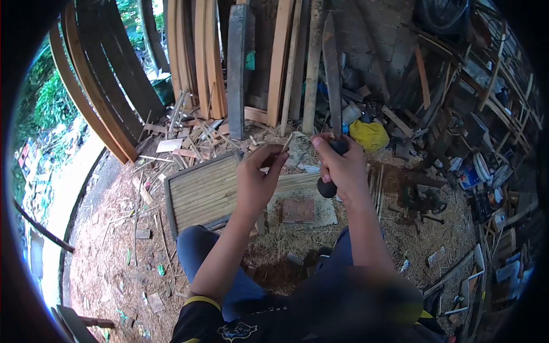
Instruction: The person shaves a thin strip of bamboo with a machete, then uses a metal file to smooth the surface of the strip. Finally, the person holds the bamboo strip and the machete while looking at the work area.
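Note:
My right hand (pixel 347 171) is wrapped round the black handle of a machete (pixel 332 74), whose long dark blade points up and away from me. In my left hand (pixel 260 177), a short thin wooden stick (pixel 289 141) is pinched between thumb and fingers, its tip showing above them. A small gap lies between the two hands, and the blade stands to the right of the stick. Below them, a brown rectangular block (pixel 299 211) rests on a pale board (pixel 326 212). Left of my left hand leans a dark-framed panel of bamboo slats (pixel 200 197).
Tall planks (pixel 209 63) and a grey post (pixel 236 74) stand upright ahead. Wood shavings and offcuts cover the ground (pixel 114 251). A yellow bag (pixel 369 135) lies beyond my right hand. Dark metal equipment (pixel 420 200) sits at right, near piled scrap.

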Tool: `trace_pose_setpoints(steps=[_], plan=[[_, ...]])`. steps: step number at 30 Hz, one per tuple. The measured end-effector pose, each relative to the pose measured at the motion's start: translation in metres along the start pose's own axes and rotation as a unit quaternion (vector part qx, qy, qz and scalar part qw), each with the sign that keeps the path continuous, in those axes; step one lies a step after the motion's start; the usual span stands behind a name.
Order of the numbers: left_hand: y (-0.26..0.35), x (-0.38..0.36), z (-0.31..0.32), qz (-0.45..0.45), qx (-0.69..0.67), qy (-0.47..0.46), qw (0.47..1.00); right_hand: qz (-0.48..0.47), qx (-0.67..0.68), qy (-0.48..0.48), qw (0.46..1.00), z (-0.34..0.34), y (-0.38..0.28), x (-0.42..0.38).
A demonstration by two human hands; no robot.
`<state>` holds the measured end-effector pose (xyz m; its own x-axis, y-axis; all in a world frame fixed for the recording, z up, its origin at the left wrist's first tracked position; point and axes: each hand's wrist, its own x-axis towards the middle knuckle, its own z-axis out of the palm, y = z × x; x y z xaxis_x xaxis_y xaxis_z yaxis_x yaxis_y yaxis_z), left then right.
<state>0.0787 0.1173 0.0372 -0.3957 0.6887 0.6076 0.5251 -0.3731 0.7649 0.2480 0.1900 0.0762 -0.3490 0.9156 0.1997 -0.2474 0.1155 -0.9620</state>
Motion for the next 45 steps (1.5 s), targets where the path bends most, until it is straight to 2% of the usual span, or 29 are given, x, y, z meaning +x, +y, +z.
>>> trace_pose_setpoints(steps=[6,7,14,18,22,27,45], plan=[[-0.028,0.011,-0.021,0.026,-0.029,0.04,0.998,0.046,-0.016,0.001,0.999,-0.002,0.029,0.002],[-0.032,0.011,-0.027,-0.03,-0.042,0.031,0.998,0.057,-0.019,0.006,0.998,-0.002,0.034,0.003],[-0.05,0.016,-0.045,-0.026,-0.029,0.081,0.996,0.121,-0.015,-0.004,0.993,-0.003,0.072,0.005],[-0.062,0.013,-0.044,-0.023,-0.071,0.098,0.992,0.143,-0.007,0.006,0.99,-0.004,0.086,0.005],[-0.066,0.01,-0.045,-0.025,-0.035,0.108,0.993,0.167,-0.007,0.008,0.986,-0.007,0.096,0.01],[-0.072,0.008,-0.045,-0.061,-0.056,0.122,0.989,0.182,-0.019,0.013,0.983,-0.006,0.1,0.015],[-0.082,0.006,-0.045,-0.077,-0.048,0.134,0.987,0.213,-0.018,-0.006,0.977,-0.003,0.11,0.018]])
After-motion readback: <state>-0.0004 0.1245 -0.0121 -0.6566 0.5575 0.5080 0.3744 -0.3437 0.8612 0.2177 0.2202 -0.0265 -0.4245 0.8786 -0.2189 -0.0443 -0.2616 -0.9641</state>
